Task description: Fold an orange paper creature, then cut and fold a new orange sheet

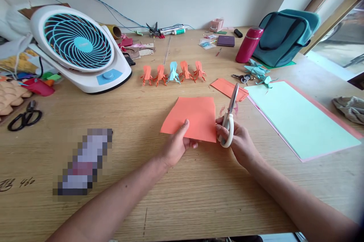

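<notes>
A sheet of orange paper is pinched in my left hand, with the thumb on top and the fingers beneath its near edge. The sheet is held above the table and bends slightly at its left side. At its right edge, my right hand grips white-handled scissors. Their blades look closed and point up, away from me. Fingers of the right hand are close to the paper's edge; whether they touch it I cannot tell. Beyond the sheet stands a row of several folded paper insects, including an orange one and a light blue one.
Orange paper strips and large pale green sheets lie to the right. Behind them are keys, blue folded figures, a pink bottle and a teal bag. A fan, black scissors and a blurred-out object occupy the left.
</notes>
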`<state>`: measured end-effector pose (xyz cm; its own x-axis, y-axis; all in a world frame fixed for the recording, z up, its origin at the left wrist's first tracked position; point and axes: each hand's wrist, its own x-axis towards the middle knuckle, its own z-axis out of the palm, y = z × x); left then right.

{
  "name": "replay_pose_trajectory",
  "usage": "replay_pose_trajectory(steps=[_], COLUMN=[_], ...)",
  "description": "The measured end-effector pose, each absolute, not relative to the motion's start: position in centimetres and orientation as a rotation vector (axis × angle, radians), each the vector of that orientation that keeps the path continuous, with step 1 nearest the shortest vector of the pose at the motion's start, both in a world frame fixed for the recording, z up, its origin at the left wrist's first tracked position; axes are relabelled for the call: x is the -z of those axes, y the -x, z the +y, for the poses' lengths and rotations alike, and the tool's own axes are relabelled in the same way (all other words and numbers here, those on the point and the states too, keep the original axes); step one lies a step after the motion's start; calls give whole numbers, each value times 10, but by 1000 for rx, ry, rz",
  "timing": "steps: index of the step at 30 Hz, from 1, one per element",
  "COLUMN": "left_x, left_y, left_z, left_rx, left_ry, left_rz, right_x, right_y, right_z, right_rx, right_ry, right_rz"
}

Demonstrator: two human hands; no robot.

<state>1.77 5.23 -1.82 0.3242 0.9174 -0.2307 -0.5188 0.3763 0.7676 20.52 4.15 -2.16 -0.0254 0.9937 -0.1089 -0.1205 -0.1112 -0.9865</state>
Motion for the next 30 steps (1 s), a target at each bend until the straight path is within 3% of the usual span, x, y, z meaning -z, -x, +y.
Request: replay_pose_trajectory(steps=[4, 11, 16, 30], left_x=[16, 17, 19, 15], left_y=[-6, 5, 5, 6], left_z=[68, 82, 84, 85], left_rx=[-1122, -1222, -1232, -1252], left_ry=[-497, -368, -314, -294], left_rz=[680, 678, 685, 747], right_x=[18, 13, 19, 20], right_y=[-211, -196, -186, -185], right_z=[40, 19, 6, 5], right_rx=[-1377, -1937, -2181, -2277], right_ry=[1173, 584, 469, 529], right_rz=[-1117, -1211, -1120, -972])
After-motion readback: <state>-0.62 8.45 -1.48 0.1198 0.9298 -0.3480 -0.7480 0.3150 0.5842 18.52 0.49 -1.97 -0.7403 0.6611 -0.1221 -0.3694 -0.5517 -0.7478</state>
